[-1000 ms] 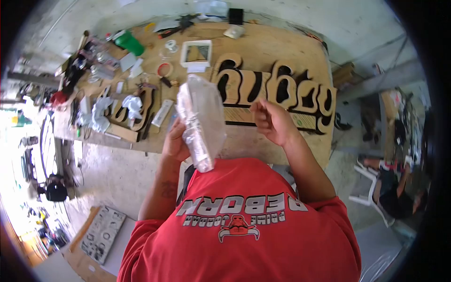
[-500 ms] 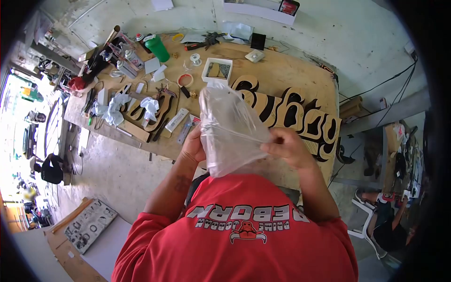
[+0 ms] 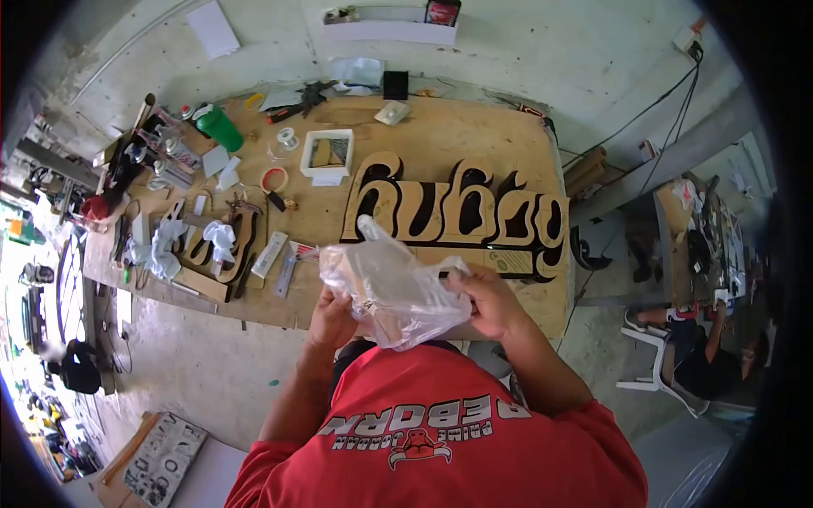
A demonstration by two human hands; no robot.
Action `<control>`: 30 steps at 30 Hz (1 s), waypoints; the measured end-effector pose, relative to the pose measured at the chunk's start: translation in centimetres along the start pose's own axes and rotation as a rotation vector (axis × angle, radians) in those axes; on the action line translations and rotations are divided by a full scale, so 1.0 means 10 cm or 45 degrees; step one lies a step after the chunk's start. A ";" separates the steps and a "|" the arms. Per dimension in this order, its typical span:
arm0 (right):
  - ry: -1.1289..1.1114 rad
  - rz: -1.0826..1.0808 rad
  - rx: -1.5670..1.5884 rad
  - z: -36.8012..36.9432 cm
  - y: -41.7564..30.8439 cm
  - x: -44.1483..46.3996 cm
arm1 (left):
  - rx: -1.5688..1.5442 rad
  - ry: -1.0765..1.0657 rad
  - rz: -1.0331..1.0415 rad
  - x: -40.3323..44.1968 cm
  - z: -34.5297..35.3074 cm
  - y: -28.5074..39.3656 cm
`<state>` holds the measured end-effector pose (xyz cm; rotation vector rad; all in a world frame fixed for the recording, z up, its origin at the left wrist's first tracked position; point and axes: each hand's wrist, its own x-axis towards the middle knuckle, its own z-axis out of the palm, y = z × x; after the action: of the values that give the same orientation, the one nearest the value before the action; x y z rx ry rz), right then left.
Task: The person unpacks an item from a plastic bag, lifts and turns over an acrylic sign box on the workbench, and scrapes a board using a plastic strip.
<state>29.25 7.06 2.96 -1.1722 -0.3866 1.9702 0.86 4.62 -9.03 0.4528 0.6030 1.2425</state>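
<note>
Between my two hands, over the front edge of the workbench, is a clear plastic bag [image 3: 398, 284] with a flat brownish piece showing dimly inside; its exact kind I cannot make out. My left hand [image 3: 333, 317] is closed on the bag's lower left side, thumb on the front. At the bag's right side, my right hand [image 3: 484, 298] pinches the bunched plastic. Just beyond the bag lies large black-edged cardboard-coloured lettering [image 3: 461, 203], partly covered by the bag at its lower left.
On the workbench [image 3: 440, 131] are a white box of small parts [image 3: 327, 152], a tape roll [image 3: 274, 179], a green bottle [image 3: 218, 127], spray cans [image 3: 179, 154] and crumpled white gloves [image 3: 168, 245]. A seated person [image 3: 711, 360] is at far right, by a white chair [image 3: 656, 364].
The bag has tipped from upright to flatter and lower, its plastic now more bunched. Both hands still hold it. My view has shifted to the right.
</note>
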 end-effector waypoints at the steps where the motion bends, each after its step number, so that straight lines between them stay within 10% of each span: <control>1: -0.001 -0.128 -0.082 -0.06 -0.06 -0.06 | -0.026 0.050 -0.104 -0.07 -0.11 -0.08; 8: -0.178 -0.727 -0.688 0.08 -0.20 -0.58 | -0.015 0.284 -0.480 -0.30 -0.52 -0.67; 12: -0.347 -1.255 -0.905 0.13 -0.18 -0.60 | 0.033 -0.049 -0.614 -0.16 -0.20 -0.55; 16: -0.323 -1.045 -0.891 0.13 -0.04 -0.82 | 1.082 -0.178 -0.461 -0.25 -0.22 -0.41; 22: -0.129 -1.037 -0.864 0.25 0.29 -1.04 | 0.806 -0.215 -0.442 -0.58 0.41 -0.12; 30: 0.205 -1.288 -1.306 0.17 0.63 -1.62 | 1.707 0.109 -0.233 -0.88 0.58 -0.21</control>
<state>28.93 -9.01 9.72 -1.2834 -1.6412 0.7235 4.35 -4.39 -4.39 1.4056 1.4907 0.5250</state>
